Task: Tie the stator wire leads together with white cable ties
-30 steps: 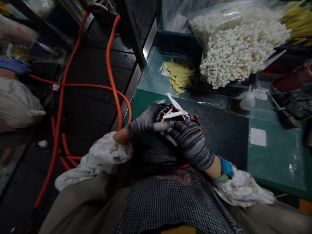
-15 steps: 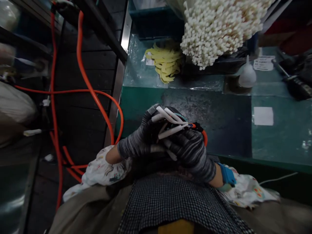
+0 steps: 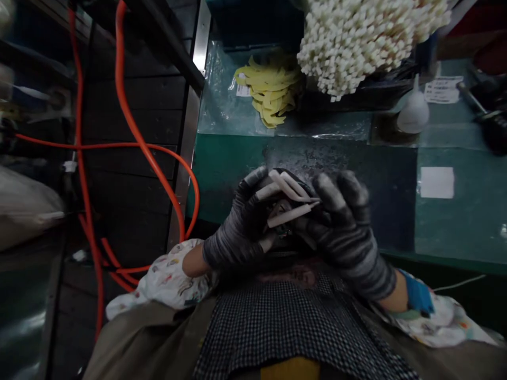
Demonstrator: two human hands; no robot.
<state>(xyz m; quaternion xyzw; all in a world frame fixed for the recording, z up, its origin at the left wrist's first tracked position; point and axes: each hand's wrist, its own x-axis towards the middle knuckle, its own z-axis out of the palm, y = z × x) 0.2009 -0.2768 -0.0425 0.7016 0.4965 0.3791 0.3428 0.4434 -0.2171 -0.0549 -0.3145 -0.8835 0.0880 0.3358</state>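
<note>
Both my hands wear grey striped gloves and meet at the near edge of the green bench [image 3: 455,227]. My left hand [image 3: 237,232] cups a dark round wound part [image 3: 283,229], mostly hidden between the hands. Several white sleeve tubes [image 3: 291,198] stick out of it toward the right. My right hand [image 3: 344,232] grips the part from the right, with its fingertips raised over the tube ends.
A big bag of white tubes [image 3: 356,42] hangs over the bench's far side, with a bundle of yellow strips [image 3: 271,92] beside it. A white cone-shaped bottle [image 3: 414,113] and a paper label [image 3: 437,182] lie right. Orange hoses [image 3: 138,137] run down the left.
The view has tilted down and closer. My right hand has shifted right and lifted its fingers over the tube ends; the orange wires seen earlier are now hidden.
</note>
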